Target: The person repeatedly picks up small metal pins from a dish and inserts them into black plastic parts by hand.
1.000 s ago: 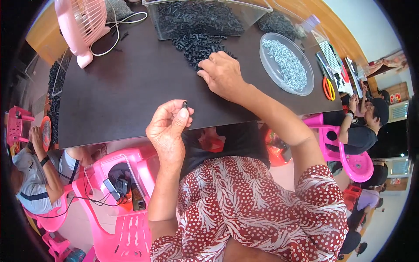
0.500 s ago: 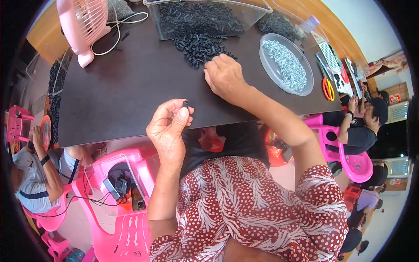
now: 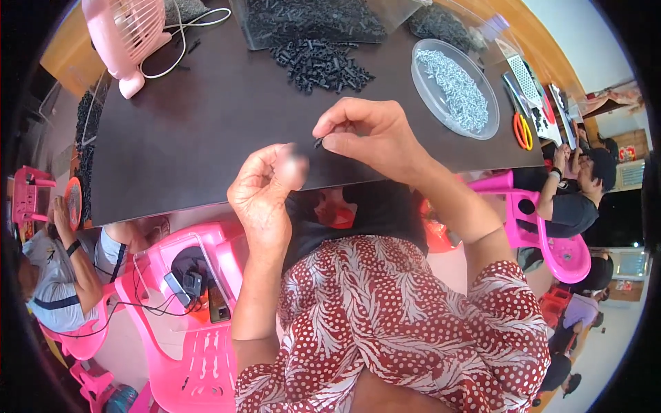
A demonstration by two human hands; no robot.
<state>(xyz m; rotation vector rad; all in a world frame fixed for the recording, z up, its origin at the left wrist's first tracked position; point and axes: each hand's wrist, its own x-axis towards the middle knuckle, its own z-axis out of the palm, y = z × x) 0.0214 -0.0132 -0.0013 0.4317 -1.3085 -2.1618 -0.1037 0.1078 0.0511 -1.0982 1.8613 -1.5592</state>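
My left hand (image 3: 263,193) is closed in a pinch at the table's near edge. A blurred patch covers its fingertips, with a dark spot at the top where the small black plastic part sits. Just right of it, my right hand (image 3: 379,138) pinches another small black plastic piece (image 3: 318,143) between thumb and forefinger. The two hands are close but apart. Beyond them on the dark table (image 3: 186,151) lies a heap of small black plastic parts (image 3: 320,67). To its right, a round clear dish (image 3: 434,107) holds many small silvery screw-like pieces (image 3: 458,93).
A clear bin of black parts (image 3: 310,20) stands behind the heap. A pink fan (image 3: 127,41) with a white cord is at far left, orange-handled scissors (image 3: 522,131) at right. A pink chair (image 3: 200,358) holds electronics. Other people sit at both sides.
My right hand has come back from the heap toward my left hand, now with a small black piece in its pinch. My left hand has stayed nearly in place.
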